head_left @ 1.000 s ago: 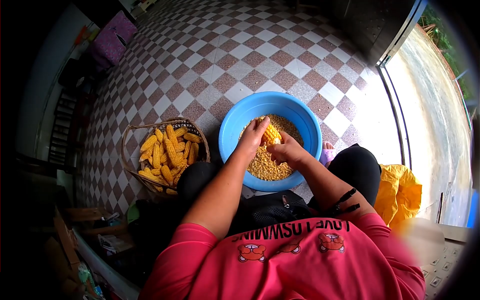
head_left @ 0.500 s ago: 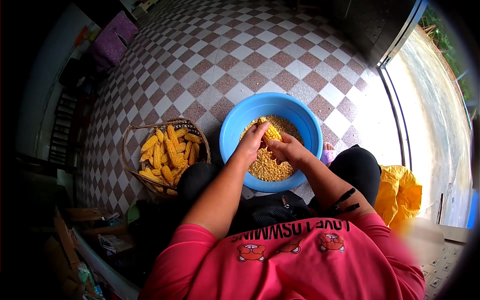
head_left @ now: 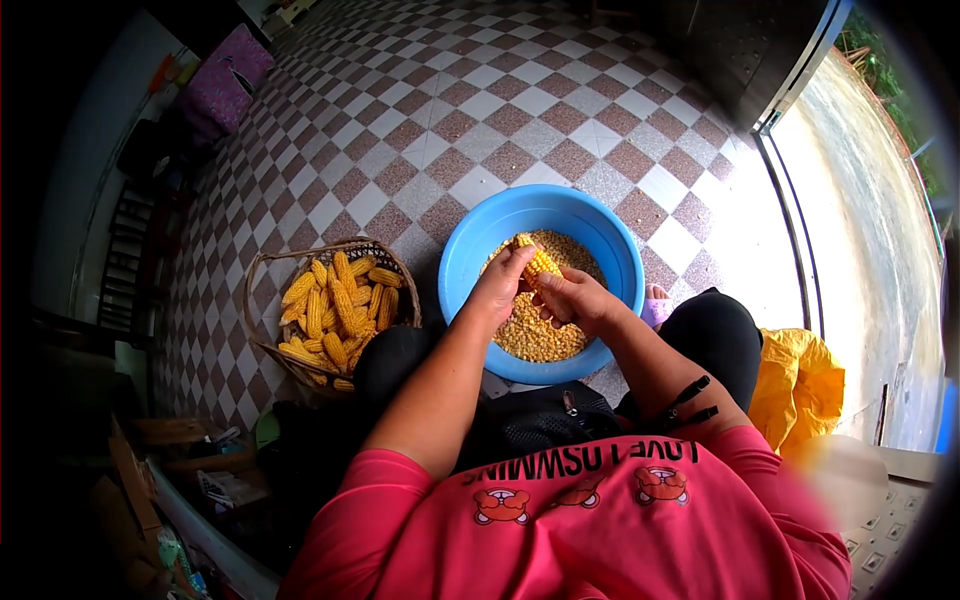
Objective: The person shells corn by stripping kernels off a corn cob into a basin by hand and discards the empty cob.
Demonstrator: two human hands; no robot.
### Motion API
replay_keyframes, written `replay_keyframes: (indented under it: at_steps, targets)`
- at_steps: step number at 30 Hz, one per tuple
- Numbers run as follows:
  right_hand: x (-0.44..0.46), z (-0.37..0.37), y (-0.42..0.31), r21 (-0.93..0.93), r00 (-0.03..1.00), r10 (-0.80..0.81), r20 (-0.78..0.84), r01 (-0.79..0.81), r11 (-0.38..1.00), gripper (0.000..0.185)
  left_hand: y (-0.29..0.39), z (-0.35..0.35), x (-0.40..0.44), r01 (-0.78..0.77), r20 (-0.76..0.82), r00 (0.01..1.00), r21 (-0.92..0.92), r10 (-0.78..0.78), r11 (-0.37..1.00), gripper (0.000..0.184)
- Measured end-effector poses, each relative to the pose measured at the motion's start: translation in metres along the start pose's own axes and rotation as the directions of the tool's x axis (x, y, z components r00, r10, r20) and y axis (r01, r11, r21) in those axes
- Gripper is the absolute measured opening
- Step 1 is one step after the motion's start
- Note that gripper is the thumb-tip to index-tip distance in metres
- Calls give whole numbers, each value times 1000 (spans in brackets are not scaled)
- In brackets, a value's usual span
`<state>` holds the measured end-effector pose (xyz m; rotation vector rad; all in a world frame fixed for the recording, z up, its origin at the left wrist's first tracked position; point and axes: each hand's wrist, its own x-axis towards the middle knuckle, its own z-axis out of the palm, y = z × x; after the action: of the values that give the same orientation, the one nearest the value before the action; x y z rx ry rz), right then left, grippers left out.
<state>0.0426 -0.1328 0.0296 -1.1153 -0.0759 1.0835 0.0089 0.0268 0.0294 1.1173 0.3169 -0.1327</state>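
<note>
- Cob (head_left: 541, 263): one, slanting between left hand (head_left: 505, 276) and right hand (head_left: 576, 298), above the tub (head_left: 467, 240); probably kept there to let anything loose fall straight inside.
- Left hand: one, curled closed around the cob's upper part, thumb on top; likely to steady it.
- Right hand: one, closed over the cob's lower end, thumb on it, seemingly to press; fingers beneath partly hidden.
- Kernels (head_left: 545, 340): loose, too many to count, spread over the tub's bottom beneath both hands.
- Tub: one, blue, round, on the floor (head_left: 420, 120) between the knees; perhaps set close for a short drop.
- Basket (head_left: 402, 272): one, woven, beside the left knee (head_left: 392, 360), apart from the tub; seemingly placed for easy reach by the left arm.
- Basket cobs (head_left: 343, 295): around two dozen in sight, heaped at various angles; lower ones hidden, so no exact count.
- Sack (head_left: 797, 385): one, yellow, crumpled, beside the right knee (head_left: 712, 335).
- Foot (head_left: 655, 308): one in sight, slippered, just right of the tub.
</note>
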Motion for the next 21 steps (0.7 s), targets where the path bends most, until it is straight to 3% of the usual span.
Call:
replay_keyframes:
  at_steps: [6,9,11,14,17,21]
  targets:
    - [2,-1,7,-102,996,-80,28,82,991,38,2,5,-1,2,-38,999,-32,-3,999,32]
    - [2,1,5,-132,995,-97,-2,96,987,38,2,6,0,2,-52,999,-50,-4,999,32]
    - [-1,5,1,-302,989,-131,-68,105,948,40,0,5,2,-7,-54,999,-33,5,999,32]
    - [-5,11,-3,-313,979,-172,-112,130,941,44,0,6,3,-32,-66,997,-23,30,999,34]
    - [-2,11,-3,-397,956,-211,-202,117,910,47,1,9,3,-103,-26,994,83,105,991,37]
    - [0,10,-3,-568,949,-257,-183,111,816,46,-4,7,8,-146,-67,984,199,162,969,36]
